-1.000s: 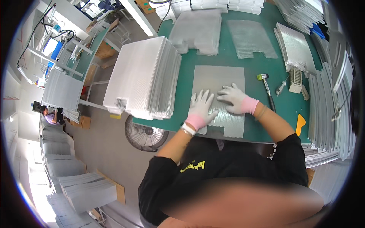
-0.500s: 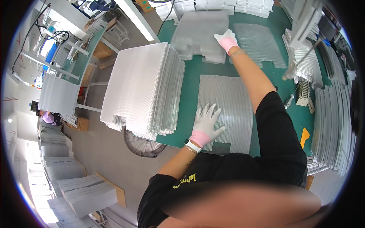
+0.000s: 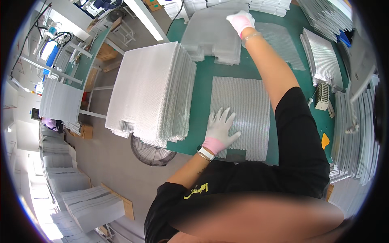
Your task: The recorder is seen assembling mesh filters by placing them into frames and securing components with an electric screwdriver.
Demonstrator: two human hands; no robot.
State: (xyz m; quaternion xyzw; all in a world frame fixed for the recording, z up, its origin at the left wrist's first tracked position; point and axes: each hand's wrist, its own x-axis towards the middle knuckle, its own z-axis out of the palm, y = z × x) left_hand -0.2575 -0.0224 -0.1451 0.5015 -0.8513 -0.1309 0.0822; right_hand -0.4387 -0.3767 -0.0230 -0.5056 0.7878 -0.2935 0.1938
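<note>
My left hand (image 3: 220, 127), in a grey-white glove with a pink cuff, lies flat with fingers spread on a grey honeycomb-textured sheet (image 3: 247, 99). That sheet rests on the green table in front of me and has a notch at its near edge. My right arm reaches to the far side. There my gloved right hand (image 3: 242, 20) is closed at the right edge of a stack of translucent sheets (image 3: 212, 32); whatever its fingers hold is hidden. Just right of it lies another thin translucent sheet (image 3: 281, 44).
A tall stack of textured sheets (image 3: 142, 85) stands left on the green table (image 3: 202, 85). At right are a silvery sheet stack (image 3: 324, 56), a small slotted block (image 3: 322, 96), an orange scraper (image 3: 325, 141) and upright sheets (image 3: 356, 137). A metal arm (image 3: 360, 89) hangs there. A fan (image 3: 152, 152) stands below.
My right hand has moved farther away along the far stack's right edge, and its fingers have curled in. The hanging metal arm has shifted right and nearer. My left hand stays put.
</note>
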